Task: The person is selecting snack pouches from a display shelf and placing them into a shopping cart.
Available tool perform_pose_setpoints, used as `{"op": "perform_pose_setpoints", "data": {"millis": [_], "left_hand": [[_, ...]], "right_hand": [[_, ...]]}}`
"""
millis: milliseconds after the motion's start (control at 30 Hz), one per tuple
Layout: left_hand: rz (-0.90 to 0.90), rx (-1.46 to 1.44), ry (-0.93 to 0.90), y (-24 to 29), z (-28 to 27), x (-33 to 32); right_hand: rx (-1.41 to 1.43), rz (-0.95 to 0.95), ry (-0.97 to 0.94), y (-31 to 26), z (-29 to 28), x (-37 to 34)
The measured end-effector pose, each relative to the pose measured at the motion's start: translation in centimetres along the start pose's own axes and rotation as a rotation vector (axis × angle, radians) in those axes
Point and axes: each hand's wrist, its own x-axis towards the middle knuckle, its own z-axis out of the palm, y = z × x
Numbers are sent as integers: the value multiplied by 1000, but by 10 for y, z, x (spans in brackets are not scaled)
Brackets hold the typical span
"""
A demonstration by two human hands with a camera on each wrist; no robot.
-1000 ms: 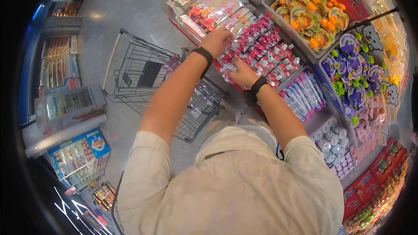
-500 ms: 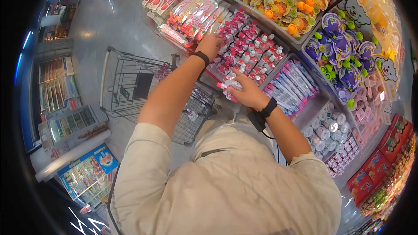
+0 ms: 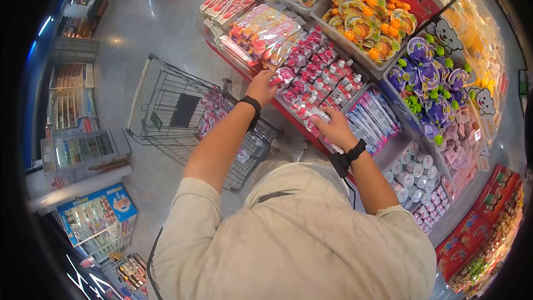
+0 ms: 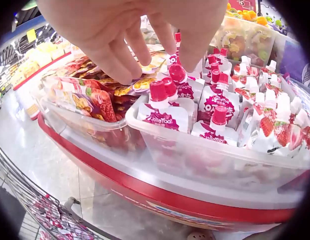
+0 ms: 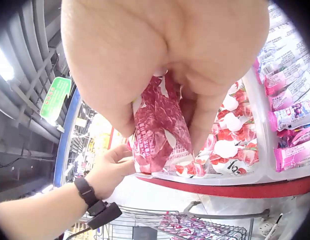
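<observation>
The left hand [image 3: 262, 88] is over the red-edged display counter [image 4: 175, 197], near its front edge, with its fingers pointing down and parted above white foil pouches with magenta caps [image 4: 165, 117]; whether a fingertip touches one, I cannot tell. These pouches stand upright in a clear plastic bin [image 4: 170, 155] along that edge, between flat, colourful plastic packets [image 4: 95, 100] and white-capped pouches with strawberry pictures [image 4: 282, 125]. The right hand [image 3: 336, 129] pinches a magenta-and-white foil pouch [image 5: 155, 125] between thumb and fingers, holding it at the counter's front edge, beside the white-capped pouches. Slim pink-and-white packets [image 3: 372, 119] lie in rows beyond the right hand. A grey metal wire shopping cart [image 3: 172, 111] stands beside the counter's front edge, with pink-and-white packages [image 3: 214, 110] inside.
</observation>
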Motion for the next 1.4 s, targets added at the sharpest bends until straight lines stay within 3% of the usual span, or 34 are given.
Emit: {"op": "perform_pose_setpoints", "data": {"millis": [67, 133, 267, 433, 500, 567, 667, 800, 867, 900, 1000, 1067, 1167, 1267, 1300, 1400], "left_hand": [[16, -33, 65, 5, 8, 2], [-135, 146, 42, 18, 16, 2], [-158, 323, 44, 12, 34, 18], [-25, 274, 89, 10, 16, 37], [-85, 157, 4, 11, 5, 47], [-5, 213, -23, 8, 2, 54], [103, 230, -1, -5, 15, 70], [-11, 140, -139, -10, 28, 93], [-85, 175, -129, 1, 29, 97], [-76, 119, 11, -7, 39, 95], [-102, 102, 89, 3, 40, 82], [-15, 60, 143, 2, 39, 70], [-78, 68, -1, 12, 34, 44], [-162, 90, 124, 20, 39, 40], [-242, 57, 89, 23, 39, 43], [-250, 142, 60, 19, 52, 51]], "right_hand": [[20, 73, -46, -9, -1, 0], [29, 28, 4, -11, 2, -2], [51, 44, -40, -10, 10, -12], [51, 156, -80, -5, 5, -36], [110, 229, -98, -3, 1, -40], [136, 239, -153, -3, -2, -42], [40, 76, -64, 9, 5, -34], [134, 96, -8, 0, 10, -28], [64, 101, -27, 3, 10, -28], [65, 103, -28, 8, 11, -27], [101, 121, -58, 25, 10, -32], [156, 119, -53, 25, 6, -33], [154, 178, -44, 2, -5, -35], [13, 71, -4, 6, -7, -26], [6, 133, -19, -2, -9, -25], [84, 99, -4, -4, -5, -18]]}}
